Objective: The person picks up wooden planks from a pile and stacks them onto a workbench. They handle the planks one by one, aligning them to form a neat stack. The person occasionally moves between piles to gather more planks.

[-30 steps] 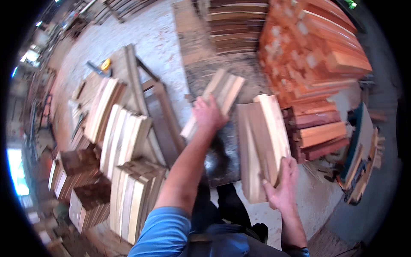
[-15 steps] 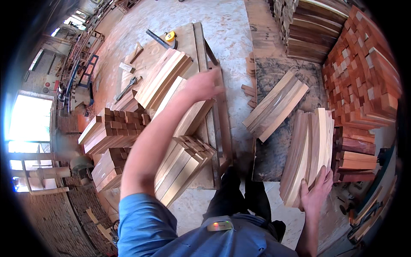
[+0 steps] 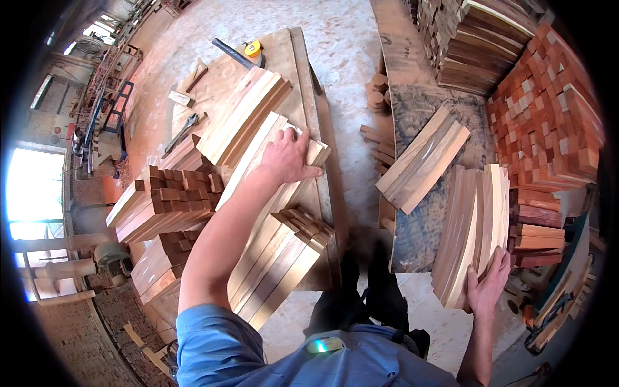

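On the left table, my left hand (image 3: pixel 287 157) grips the top of a stack of pale wooden strips (image 3: pixel 253 149), fingers bent over it and thumb at its right end. My right hand (image 3: pixel 489 285) is closed round the near end of another bundle of wooden strips (image 3: pixel 474 226), standing on the right bench; its thumb lies on the left side, its fingers on the right. Left of that bundle, a few loose wooden strips (image 3: pixel 422 161) lie side by side. Another strip stack (image 3: pixel 284 258) sits nearest me on the left table.
The left table (image 3: pixel 284 71) also bears a tape measure (image 3: pixel 253 48), an adjustable wrench (image 3: pixel 184 132) and more stacked strips (image 3: pixel 245 109). Darker blocks (image 3: pixel 184 190) stand at its left. Tall stacks of reddish blocks (image 3: pixel 545 109) rise behind the right bench (image 3: pixel 412 238). A gap of floor separates the two.
My left hand has come back from beyond the table's right edge and down onto the strip stack. My right hand keeps its hold on the bundle. The whole view has shifted slightly.
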{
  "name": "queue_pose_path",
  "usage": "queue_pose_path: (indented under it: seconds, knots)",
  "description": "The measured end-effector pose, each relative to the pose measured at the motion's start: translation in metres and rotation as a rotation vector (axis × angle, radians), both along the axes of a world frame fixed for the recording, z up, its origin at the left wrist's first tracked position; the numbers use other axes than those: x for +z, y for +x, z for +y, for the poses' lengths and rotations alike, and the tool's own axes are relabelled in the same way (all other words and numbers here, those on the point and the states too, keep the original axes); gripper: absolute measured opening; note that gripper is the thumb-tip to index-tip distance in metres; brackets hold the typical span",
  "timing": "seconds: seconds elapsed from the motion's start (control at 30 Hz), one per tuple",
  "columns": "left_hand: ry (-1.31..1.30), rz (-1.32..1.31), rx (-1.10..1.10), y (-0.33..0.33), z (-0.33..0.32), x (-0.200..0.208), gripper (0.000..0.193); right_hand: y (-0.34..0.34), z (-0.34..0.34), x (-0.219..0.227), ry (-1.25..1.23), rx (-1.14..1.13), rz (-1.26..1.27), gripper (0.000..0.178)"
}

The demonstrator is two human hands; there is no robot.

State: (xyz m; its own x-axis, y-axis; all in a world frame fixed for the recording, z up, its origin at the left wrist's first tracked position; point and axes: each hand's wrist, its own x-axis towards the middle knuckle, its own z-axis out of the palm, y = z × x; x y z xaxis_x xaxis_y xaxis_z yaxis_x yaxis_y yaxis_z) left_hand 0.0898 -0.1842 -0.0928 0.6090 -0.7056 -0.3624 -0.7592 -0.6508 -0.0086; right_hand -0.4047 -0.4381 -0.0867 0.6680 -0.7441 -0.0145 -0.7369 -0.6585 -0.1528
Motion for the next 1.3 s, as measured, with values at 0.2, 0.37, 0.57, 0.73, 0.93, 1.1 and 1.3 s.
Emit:
queue_pose_path:
  seconds: [0.2,0.37,0.57,0.73,0.93,1.1,1.3]
  knots:
    - [0.029,-0.125,-0.072,0.008,-0.008,-0.014,0.082,0.004,0.003,0.001,0.0,-0.016,0.001,0.089]
    - [0.037,-0.076,-0.137,0.014,-0.008,-0.013,0.076,0.006,0.006,0.002,-0.008,-0.017,0.018,0.089]
    - [-0.088,-0.114,-0.192,0.011,-0.009,-0.024,0.07,0.007,0.007,0.008,-0.004,-0.044,0.017,0.085]
    - [-0.126,-0.201,-0.293,0.007,-0.009,-0.03,0.067,0.012,0.001,0.011,0.019,-0.016,-0.012,0.087]
    - [-0.135,-0.088,-0.231,0.0,-0.015,-0.024,0.06,0.014,0.004,0.01,0.037,-0.059,-0.008,0.088]
    - [-0.336,-0.123,-0.106,0.02,-0.005,-0.016,0.079,0.006,0.007,0.004,0.015,-0.072,-0.027,0.084]
    - [-0.198,-0.032,0.108,0.03,0.062,-0.014,0.095,0.003,0.005,-0.002,0.0,-0.063,0.016,0.088]
